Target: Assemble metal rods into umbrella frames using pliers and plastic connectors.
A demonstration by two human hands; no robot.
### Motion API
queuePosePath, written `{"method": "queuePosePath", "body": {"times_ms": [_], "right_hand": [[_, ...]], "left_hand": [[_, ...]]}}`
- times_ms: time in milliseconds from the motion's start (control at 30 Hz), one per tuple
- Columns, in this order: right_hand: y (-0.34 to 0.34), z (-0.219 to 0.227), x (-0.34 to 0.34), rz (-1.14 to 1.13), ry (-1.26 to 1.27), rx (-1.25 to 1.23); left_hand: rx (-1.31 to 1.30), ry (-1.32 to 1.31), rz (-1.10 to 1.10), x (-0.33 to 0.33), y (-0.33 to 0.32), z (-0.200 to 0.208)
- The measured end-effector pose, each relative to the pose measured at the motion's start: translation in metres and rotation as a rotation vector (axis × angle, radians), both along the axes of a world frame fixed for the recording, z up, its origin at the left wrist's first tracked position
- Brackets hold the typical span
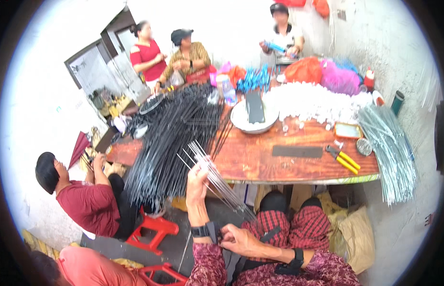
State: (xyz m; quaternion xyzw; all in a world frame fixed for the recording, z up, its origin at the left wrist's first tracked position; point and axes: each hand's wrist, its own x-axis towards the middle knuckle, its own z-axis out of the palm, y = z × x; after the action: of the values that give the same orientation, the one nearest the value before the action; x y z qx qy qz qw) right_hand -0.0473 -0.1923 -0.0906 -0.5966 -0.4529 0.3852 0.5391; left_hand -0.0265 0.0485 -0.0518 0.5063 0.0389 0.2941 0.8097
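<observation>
Bowl, white and round, sits mid-table with a dark flat bar lying across its mouth; what lies beneath the bar is hard to make out. Toward the right end of the wooden table, a shallow orange-rimmed tray holds something pale, too washed out to identify, and just beside it stands a round tin with a greyish, speckled fill. A clear plastic container stands behind the bowl, and orange and purple bags bulge at the far side, their contents hidden. In the foreground, the worker's left hand pinches a sheaf of thin rods at the near table edge. Straight, slender and silvery, the rods fan apart above the fingers and slant down to the right, their lower ends blurring above the worker's checked-clad knees. The right hand is bent close to the left wristband; whether its fingers grip anything, I cannot tell.
</observation>
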Motion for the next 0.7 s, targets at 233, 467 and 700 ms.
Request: {"method": "queuePosePath", "body": {"times_ms": [233,467,700], "right_hand": [[-0.013,0.0,0.022,0.013,-0.032,0.019],[-0.057,0.076,0.099,-0.115,-0.402,0.179],[-0.149,0.243,0.112,-0.78,-0.31,0.999]], "left_hand": [[0.137,0.04,-0.001,0.025,-0.027,0.036],[0.206,0.016,-0.017,0.029,-0.025,0.049],[0.171,0.048,-0.039,0.016,-0.023,0.044]]}}
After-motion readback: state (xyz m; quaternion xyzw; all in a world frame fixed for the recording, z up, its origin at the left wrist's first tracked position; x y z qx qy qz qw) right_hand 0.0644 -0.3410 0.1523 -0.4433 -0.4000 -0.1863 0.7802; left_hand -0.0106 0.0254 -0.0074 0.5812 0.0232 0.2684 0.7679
